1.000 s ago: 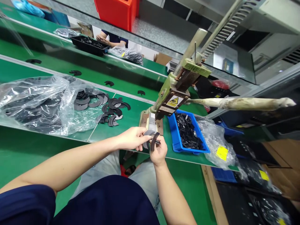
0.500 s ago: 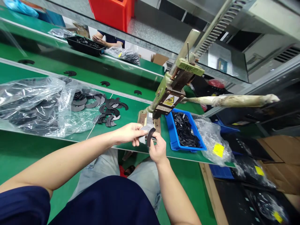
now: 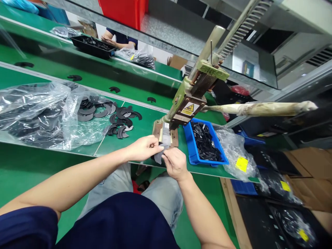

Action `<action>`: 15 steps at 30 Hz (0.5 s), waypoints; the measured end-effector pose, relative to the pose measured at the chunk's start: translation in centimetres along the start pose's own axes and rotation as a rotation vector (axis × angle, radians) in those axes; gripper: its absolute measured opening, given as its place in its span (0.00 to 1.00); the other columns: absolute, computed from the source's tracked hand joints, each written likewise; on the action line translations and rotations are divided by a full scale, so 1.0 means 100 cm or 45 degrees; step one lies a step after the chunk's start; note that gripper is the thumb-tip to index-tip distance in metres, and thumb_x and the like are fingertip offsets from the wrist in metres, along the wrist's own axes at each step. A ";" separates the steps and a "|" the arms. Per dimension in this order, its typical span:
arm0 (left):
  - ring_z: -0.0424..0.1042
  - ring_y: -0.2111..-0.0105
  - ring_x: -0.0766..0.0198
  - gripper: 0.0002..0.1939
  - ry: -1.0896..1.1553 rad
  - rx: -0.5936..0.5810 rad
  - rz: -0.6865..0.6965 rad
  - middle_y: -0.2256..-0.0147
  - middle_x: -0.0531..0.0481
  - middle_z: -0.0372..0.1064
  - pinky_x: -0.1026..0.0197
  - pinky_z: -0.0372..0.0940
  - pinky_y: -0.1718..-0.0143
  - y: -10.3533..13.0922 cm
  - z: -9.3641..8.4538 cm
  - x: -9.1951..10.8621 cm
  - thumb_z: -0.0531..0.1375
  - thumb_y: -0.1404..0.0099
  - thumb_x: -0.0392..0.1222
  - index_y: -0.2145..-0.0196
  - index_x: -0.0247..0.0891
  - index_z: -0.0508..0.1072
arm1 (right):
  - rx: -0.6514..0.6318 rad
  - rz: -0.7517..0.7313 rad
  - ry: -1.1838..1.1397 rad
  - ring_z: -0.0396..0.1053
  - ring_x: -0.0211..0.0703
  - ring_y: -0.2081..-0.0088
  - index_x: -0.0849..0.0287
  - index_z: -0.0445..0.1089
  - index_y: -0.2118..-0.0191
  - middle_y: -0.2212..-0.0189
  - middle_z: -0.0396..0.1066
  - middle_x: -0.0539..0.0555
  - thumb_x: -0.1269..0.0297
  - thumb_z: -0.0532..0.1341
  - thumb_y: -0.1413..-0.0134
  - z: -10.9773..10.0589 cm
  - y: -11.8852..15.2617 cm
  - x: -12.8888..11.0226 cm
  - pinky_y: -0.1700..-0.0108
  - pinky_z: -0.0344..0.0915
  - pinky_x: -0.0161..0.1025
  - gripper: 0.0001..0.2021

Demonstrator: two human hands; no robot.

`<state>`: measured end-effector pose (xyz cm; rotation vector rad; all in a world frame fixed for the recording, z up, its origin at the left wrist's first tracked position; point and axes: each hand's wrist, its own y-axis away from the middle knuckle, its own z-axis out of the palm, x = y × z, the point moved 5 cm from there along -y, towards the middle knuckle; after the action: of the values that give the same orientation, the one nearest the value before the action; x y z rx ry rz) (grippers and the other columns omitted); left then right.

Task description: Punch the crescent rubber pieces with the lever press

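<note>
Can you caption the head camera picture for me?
Left hand holds a curved piece, right hand touching it, near a lever press.

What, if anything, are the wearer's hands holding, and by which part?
A curved gray piece: the left hand pinches its upper part. The right hand's fingertips meet its right edge; whether they grip it cannot be told.

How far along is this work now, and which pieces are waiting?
Probably done: four dark curved parts, spaced along the green strip behind the press. In work: one curved piece, held between the left hand and right hand. Apparently left: the loose pile beside the clear bag, and many small black parts in the blue bin.
</note>
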<state>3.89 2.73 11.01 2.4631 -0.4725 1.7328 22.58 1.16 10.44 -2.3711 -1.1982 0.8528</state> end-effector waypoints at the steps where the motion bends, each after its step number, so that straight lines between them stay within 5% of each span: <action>1: 0.60 0.71 0.67 0.19 0.084 0.027 -0.015 0.70 0.55 0.62 0.64 0.57 0.69 0.001 0.000 -0.002 0.66 0.33 0.55 0.70 0.39 0.68 | 0.008 0.003 -0.001 0.69 0.44 0.65 0.55 0.75 0.53 0.65 0.76 0.57 0.61 0.58 0.30 -0.002 0.001 0.000 0.60 0.62 0.44 0.10; 3: 0.63 0.70 0.68 0.20 0.297 0.031 -0.084 0.67 0.55 0.65 0.65 0.60 0.68 0.003 0.002 -0.005 0.69 0.36 0.57 0.62 0.39 0.69 | 0.028 0.008 -0.004 0.71 0.45 0.63 0.56 0.74 0.52 0.63 0.77 0.58 0.61 0.57 0.30 -0.006 0.001 -0.001 0.59 0.64 0.45 0.10; 7: 0.71 0.67 0.64 0.23 0.503 -0.214 -0.150 0.64 0.50 0.72 0.62 0.68 0.66 0.011 0.016 -0.003 0.66 0.33 0.62 0.56 0.38 0.72 | 0.030 0.058 -0.099 0.73 0.45 0.61 0.56 0.75 0.53 0.62 0.78 0.57 0.60 0.58 0.30 -0.017 0.003 -0.003 0.57 0.68 0.45 0.10; 12: 0.77 0.56 0.58 0.11 -0.088 -0.086 0.391 0.57 0.45 0.78 0.56 0.72 0.51 0.018 0.014 0.013 0.60 0.25 0.47 0.54 0.41 0.79 | 0.091 0.533 -0.537 0.75 0.42 0.59 0.54 0.77 0.49 0.60 0.79 0.55 0.55 0.59 0.30 -0.022 0.012 0.008 0.55 0.73 0.42 0.14; 15: 0.77 0.47 0.55 0.15 -0.315 -0.075 0.584 0.48 0.42 0.78 0.52 0.72 0.43 0.019 0.015 0.010 0.58 0.24 0.43 0.45 0.43 0.77 | 0.128 0.780 -0.721 0.75 0.39 0.65 0.55 0.78 0.53 0.64 0.78 0.53 0.51 0.64 0.35 -0.029 0.021 0.023 0.60 0.74 0.38 0.14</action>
<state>5.00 0.35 11.23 2.6896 -1.1743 1.5091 26.79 1.72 10.67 -2.5169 -0.5380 1.8197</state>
